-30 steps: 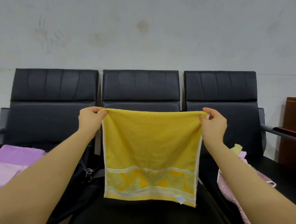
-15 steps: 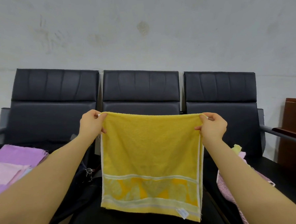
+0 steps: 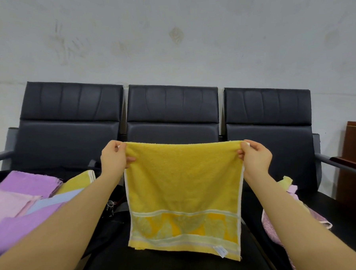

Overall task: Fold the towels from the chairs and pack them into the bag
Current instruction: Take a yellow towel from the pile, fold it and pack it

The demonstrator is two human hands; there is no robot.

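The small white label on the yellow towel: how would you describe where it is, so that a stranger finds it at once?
Before the middle black chair hangs a yellow terry towel. Near its bottom right corner, below the lemon-patterned band, sits the small white sewn label, the only tag on the cloth.

A yellow terry towel with a paler patterned band near its lower edge (image 3: 184,186) hangs spread in front of the middle one of three black padded chairs (image 3: 171,112). The left hand (image 3: 113,157) pinches its upper left corner and the right hand (image 3: 255,156) pinches its upper right corner. Folded purple, pink and pale blue towels (image 3: 27,196) lie on the left seat; a crumpled pink towel (image 3: 274,226) lies on the right seat.
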